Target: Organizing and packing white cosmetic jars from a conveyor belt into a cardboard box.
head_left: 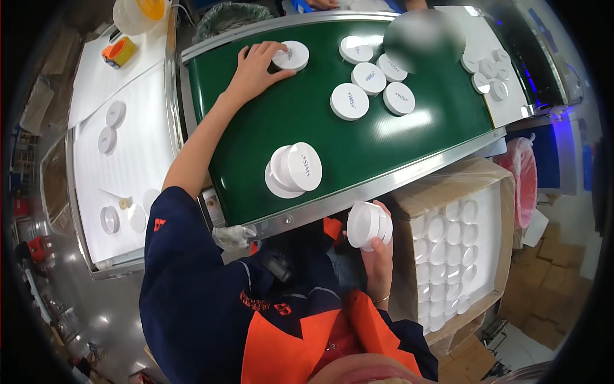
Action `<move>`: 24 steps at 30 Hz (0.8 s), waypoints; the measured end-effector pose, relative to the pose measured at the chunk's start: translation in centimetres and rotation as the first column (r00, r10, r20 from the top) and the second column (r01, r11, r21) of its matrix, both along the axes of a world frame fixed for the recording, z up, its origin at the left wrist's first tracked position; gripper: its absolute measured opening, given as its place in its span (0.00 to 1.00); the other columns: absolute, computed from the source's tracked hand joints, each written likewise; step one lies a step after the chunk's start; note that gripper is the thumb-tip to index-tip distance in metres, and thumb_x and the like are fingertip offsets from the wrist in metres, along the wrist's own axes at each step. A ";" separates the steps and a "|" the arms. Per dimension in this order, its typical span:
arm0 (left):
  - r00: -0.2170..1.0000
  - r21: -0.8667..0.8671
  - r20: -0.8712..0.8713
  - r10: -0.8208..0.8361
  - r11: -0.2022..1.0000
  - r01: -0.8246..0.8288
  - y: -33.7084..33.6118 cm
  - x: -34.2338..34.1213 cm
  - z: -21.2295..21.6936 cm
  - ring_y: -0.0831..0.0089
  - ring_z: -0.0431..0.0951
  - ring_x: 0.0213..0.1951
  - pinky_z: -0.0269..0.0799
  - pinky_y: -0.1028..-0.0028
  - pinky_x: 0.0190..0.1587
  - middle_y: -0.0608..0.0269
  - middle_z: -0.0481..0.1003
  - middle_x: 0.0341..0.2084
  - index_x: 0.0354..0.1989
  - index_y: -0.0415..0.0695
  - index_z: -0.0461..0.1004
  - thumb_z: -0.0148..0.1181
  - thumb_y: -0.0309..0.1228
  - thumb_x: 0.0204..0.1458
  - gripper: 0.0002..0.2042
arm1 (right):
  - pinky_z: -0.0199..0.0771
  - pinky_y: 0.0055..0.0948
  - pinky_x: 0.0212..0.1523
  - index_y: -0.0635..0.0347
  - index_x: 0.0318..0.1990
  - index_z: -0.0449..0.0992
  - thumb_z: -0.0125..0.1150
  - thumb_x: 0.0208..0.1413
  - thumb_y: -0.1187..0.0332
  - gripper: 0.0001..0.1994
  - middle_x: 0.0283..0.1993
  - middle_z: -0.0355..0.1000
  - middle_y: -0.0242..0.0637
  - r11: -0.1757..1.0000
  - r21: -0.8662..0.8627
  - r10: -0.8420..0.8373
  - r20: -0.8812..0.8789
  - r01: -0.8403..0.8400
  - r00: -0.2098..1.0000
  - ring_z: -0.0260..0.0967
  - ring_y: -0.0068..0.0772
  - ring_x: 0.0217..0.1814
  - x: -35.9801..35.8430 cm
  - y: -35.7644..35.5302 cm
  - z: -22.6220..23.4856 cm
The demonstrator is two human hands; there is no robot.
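My left hand (257, 69) reaches over the green conveyor belt (249, 128). Its fingers and thumb close around the left side of a white round cap (292, 57) with print on top, which rests on the belt. Low over the front edge, my right hand (378, 249) grips a short stack of white round caps (363, 226), tilted on its side; some fingers are hidden behind it. Between my hands, a leaning pile of white caps (304, 168) sits on the belt. Farther right lies a loose group of several printed caps (369, 79).
An open cardboard box (505, 237) at right holds rows of white round pieces. More caps (494, 69) lie on a white surface past the belt's right end. At left, a white table (137, 173) carries several round pieces and a tape dispenser (119, 52). Another person's hand (322, 4) shows beyond the belt.
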State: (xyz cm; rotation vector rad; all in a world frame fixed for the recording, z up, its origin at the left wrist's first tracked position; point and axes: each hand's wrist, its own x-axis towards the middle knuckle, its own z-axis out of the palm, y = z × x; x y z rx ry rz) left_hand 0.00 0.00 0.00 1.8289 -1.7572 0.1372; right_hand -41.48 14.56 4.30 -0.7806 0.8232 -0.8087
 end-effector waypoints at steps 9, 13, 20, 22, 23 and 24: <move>1.000 0.016 0.023 0.017 1.000 -0.018 -0.2 0.2 0.2 0.64 0.68 0.56 0.49 0.53 0.65 0.66 0.71 0.51 0.49 0.50 0.69 0.65 0.49 0.48 0.24 | 0.77 0.46 0.51 0.59 0.66 0.52 0.70 0.41 0.53 0.46 0.58 0.63 0.47 0.999 -0.033 -0.030 -0.031 0.029 0.999 0.66 0.46 0.60 0.6 -0.4 -0.3; 0.999 0.012 0.029 0.024 1.000 -0.024 0.8 0.7 0.7 0.62 0.67 0.56 0.50 0.53 0.64 0.64 0.70 0.51 0.49 0.49 0.69 0.66 0.47 0.47 0.25 | 0.77 0.46 0.51 0.59 0.66 0.52 0.70 0.42 0.53 0.45 0.59 0.62 0.47 0.999 -0.021 -0.025 -0.007 0.025 1.000 0.66 0.46 0.60 0.7 -0.2 0.0; 0.999 0.029 -0.034 0.038 0.999 -0.037 0.7 -0.4 1.3 0.58 0.66 0.57 0.49 0.53 0.64 0.62 0.70 0.51 0.49 0.49 0.69 0.70 0.43 0.43 0.25 | 0.65 0.33 0.60 0.59 0.65 0.54 0.70 0.44 0.59 0.41 0.57 0.62 0.38 1.000 -0.002 -0.028 0.073 0.029 0.997 0.62 0.33 0.61 -0.4 -0.4 -1.3; 0.999 0.020 -0.040 0.035 0.999 -0.034 1.8 -1.0 1.5 0.59 0.67 0.56 0.49 0.53 0.64 0.62 0.70 0.49 0.49 0.49 0.69 0.70 0.43 0.43 0.25 | 0.65 0.33 0.60 0.58 0.65 0.54 0.70 0.45 0.60 0.41 0.57 0.62 0.38 1.000 0.011 -0.026 0.090 0.025 0.996 0.62 0.33 0.60 -0.4 -0.1 -0.6; 0.999 0.016 -0.030 0.030 0.999 -0.030 1.5 -0.9 1.7 0.59 0.67 0.56 0.49 0.53 0.64 0.62 0.70 0.49 0.49 0.49 0.69 0.70 0.43 0.43 0.25 | 0.66 0.35 0.59 0.58 0.65 0.54 0.69 0.45 0.60 0.40 0.57 0.62 0.38 1.000 0.007 -0.021 0.096 0.021 0.995 0.63 0.34 0.60 -0.4 -0.2 -0.1; 0.999 0.013 -0.039 0.029 1.000 -0.028 1.2 -0.7 1.9 0.59 0.67 0.55 0.48 0.52 0.63 0.62 0.70 0.49 0.48 0.49 0.69 0.69 0.43 0.43 0.25 | 0.68 0.36 0.58 0.58 0.65 0.54 0.69 0.45 0.60 0.40 0.57 0.63 0.38 1.000 0.007 -0.017 0.103 0.017 0.995 0.63 0.34 0.59 -0.3 -0.4 0.2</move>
